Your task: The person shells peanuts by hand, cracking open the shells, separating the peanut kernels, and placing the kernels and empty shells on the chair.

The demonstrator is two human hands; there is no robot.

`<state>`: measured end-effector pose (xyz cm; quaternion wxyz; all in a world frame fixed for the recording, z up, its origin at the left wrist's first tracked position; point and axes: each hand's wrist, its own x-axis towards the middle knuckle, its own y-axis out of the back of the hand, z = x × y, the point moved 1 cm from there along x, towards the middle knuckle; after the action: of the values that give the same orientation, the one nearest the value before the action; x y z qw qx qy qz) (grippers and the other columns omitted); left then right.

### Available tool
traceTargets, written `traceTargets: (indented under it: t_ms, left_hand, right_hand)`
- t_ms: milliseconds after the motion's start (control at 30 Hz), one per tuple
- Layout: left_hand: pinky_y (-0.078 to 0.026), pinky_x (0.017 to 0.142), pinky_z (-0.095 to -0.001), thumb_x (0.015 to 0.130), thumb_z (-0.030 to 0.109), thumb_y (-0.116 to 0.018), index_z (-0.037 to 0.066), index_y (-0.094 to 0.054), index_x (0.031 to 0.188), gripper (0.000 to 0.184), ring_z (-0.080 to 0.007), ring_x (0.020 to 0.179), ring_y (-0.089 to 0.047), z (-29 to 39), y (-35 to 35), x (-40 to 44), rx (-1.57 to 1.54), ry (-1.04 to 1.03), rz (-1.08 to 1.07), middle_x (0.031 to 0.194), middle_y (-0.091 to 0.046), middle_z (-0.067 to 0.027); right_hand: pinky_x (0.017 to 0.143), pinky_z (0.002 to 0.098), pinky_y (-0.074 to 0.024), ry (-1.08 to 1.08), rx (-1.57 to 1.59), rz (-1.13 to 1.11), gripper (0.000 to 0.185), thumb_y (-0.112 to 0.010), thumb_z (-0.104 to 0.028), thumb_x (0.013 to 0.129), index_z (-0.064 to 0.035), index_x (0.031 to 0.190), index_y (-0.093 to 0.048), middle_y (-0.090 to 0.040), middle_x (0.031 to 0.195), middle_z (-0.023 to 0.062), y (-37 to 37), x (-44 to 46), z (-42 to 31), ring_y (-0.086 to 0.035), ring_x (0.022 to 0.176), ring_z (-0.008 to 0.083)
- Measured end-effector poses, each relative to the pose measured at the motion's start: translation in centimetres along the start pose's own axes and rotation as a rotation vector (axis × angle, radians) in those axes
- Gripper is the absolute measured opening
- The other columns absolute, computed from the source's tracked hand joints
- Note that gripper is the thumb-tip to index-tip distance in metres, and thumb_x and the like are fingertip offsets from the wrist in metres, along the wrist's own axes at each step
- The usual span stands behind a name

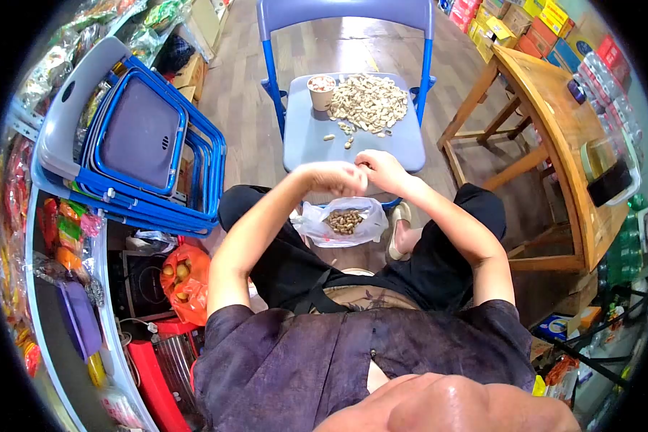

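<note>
My left hand (340,178), slightly blurred, is curled with its fingers towards my right hand (383,171), whose fingers are pinched together. The hands meet at the front edge of a grey-blue folding chair seat (302,153); whatever lies between the fingertips is too small to make out. A pile of unshelled peanuts (369,103) covers the back right of the seat, with a few strays nearer me. Beside the pile stands a paper cup (322,93) filled with reddish and white pieces. Below my hands, a white plastic bag (373,225) hangs open, holding brownish shells or nuts (344,221).
Folded blue chairs (140,133) lean against packed shelves on the left. An orange bag of round produce (186,281) sits below them. To the right is a wooden table (554,93) with a dark phone (610,183) and a jar (596,160). Boxes (547,29) line the back right.
</note>
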<state>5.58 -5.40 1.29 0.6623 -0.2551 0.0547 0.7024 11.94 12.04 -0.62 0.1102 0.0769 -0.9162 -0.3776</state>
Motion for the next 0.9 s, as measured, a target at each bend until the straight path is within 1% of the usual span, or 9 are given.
traceTargets:
  t_ms: [100, 167, 233, 367, 433, 567, 667, 833, 900]
  left_hand:
    - [-0.018, 0.033, -0.014, 0.087, 0.024, -0.066, 0.01, -0.057, 0.086, 0.016, 0.0011, 0.048, -0.034, 3.6, 4.8, -2.6, -0.261, -0.383, 0.196, 0.067, -0.048, 0.0048]
    - [-0.021, 0.032, -0.0108, 0.092, 0.02, -0.06, 0.01, -0.05, 0.085, 0.015, -0.0001, 0.05, -0.03, 5.9, 7.3, -5.2, -0.417, -0.588, 0.148, 0.078, -0.047, 0.0008]
    - [-0.024, 0.032, -0.0101, 0.094, 0.015, -0.057, 0.008, -0.05, 0.087, 0.013, -0.0023, 0.054, -0.034, 6.2, 9.7, -5.3, -0.629, -0.714, 0.178, 0.083, -0.046, -0.0019]
    - [-0.028, 0.033, -0.01, 0.094, 0.013, -0.057, 0.006, -0.051, 0.091, 0.01, -0.0037, 0.061, -0.04, 5.3, 12.5, -4.0, -0.774, -0.699, 0.125, 0.084, -0.048, -0.0035]
    - [-0.029, 0.034, -0.0097, 0.094, 0.013, -0.057, 0.004, -0.051, 0.099, 0.012, -0.0046, 0.063, -0.043, 5.4, 12.5, -3.2, -0.731, -0.627, 0.292, 0.087, -0.051, -0.0049]
    - [-0.028, 0.036, -0.0097, 0.093, 0.013, -0.059, 0.001, -0.051, 0.106, 0.02, -0.0052, 0.067, -0.046, 5.8, 13.5, -1.9, -0.71, -0.655, 0.122, 0.09, -0.053, -0.0061]
    - [-0.028, 0.037, -0.0098, 0.092, 0.014, -0.06, 0.001, -0.053, 0.102, 0.017, -0.0052, 0.067, -0.046, 6.1, 13.6, -1.8, -0.686, -0.649, 0.122, 0.088, -0.054, -0.0055]
    - [-0.027, 0.038, -0.0118, 0.092, 0.017, -0.062, 0.005, -0.057, 0.093, 0.013, -0.0044, 0.064, -0.045, 6.6, 12.8, -1.8, -0.588, -0.607, 0.225, 0.085, -0.055, -0.0026]
    - [-0.025, 0.041, -0.0146, 0.089, 0.021, -0.064, 0.01, -0.058, 0.087, 0.013, -0.0029, 0.062, -0.044, 6.1, 12.5, -1.0, -0.374, -0.475, 0.4, 0.08, -0.055, 0.0012]
  right_hand:
    - [0.082, 0.0398, -0.0487, 0.139, -0.302, 0.127, 0.017, -0.06, -0.016, 0.077, -0.0061, 0.09, -0.065, -0.064, 0.098, 0.0141, -1.8, 2.6, -0.7, -0.06, 0.094, 0.0329]
    - [0.093, 0.0409, -0.0432, 0.414, -0.476, 0.194, 0.02, -0.063, -0.019, 0.075, -0.0077, 0.092, -0.064, -0.059, 0.106, 0.0101, -3.7, 5.1, -0.8, -0.054, 0.104, 0.0293]
    - [0.096, 0.0427, -0.0404, 0.465, -0.5, 0.171, 0.019, -0.063, -0.019, 0.075, -0.0076, 0.09, -0.063, -0.059, 0.106, 0.0098, -5.1, 7.7, -1.1, -0.053, 0.107, 0.0286]
    - [0.102, 0.0453, -0.0352, 0.548, -0.543, 0.098, 0.017, -0.062, -0.018, 0.074, -0.007, 0.087, -0.064, -0.058, 0.109, 0.0107, -5.7, 11.4, -0.7, -0.05, 0.112, 0.0283]
    - [0.105, 0.0458, -0.0331, 0.581, -0.552, 0.155, 0.017, -0.058, -0.019, 0.076, -0.0056, 0.085, -0.065, -0.059, 0.109, 0.0106, -5.0, 12.9, 0.6, -0.049, 0.114, 0.0279]
    - [0.109, 0.0459, -0.0304, 0.441, -0.746, 0.02, 0.024, -0.056, -0.02, 0.078, -0.0056, 0.096, -0.064, -0.056, 0.117, 0.0095, -1.4, 14.5, 4.8, -0.046, 0.122, 0.0272]
    - [0.11, 0.0459, -0.0296, 0.435, -0.875, 0.053, 0.024, -0.057, -0.019, 0.08, -0.0063, 0.099, -0.063, -0.053, 0.124, 0.0108, 1.3, 15.1, 7.2, -0.044, 0.125, 0.0273]
    - [0.108, 0.0466, -0.0317, 0.469, -0.712, 0.145, 0.027, -0.064, -0.018, 0.077, -0.0074, 0.102, -0.059, -0.047, 0.134, 0.0123, 5.3, 13.2, 6.2, -0.042, 0.126, 0.0313]
    - [0.106, 0.0477, -0.0329, 0.471, -0.718, 0.138, 0.034, -0.066, -0.018, 0.075, -0.0076, 0.106, -0.058, -0.046, 0.135, 0.013, 6.2, 11.5, 5.7, -0.042, 0.126, 0.0328]
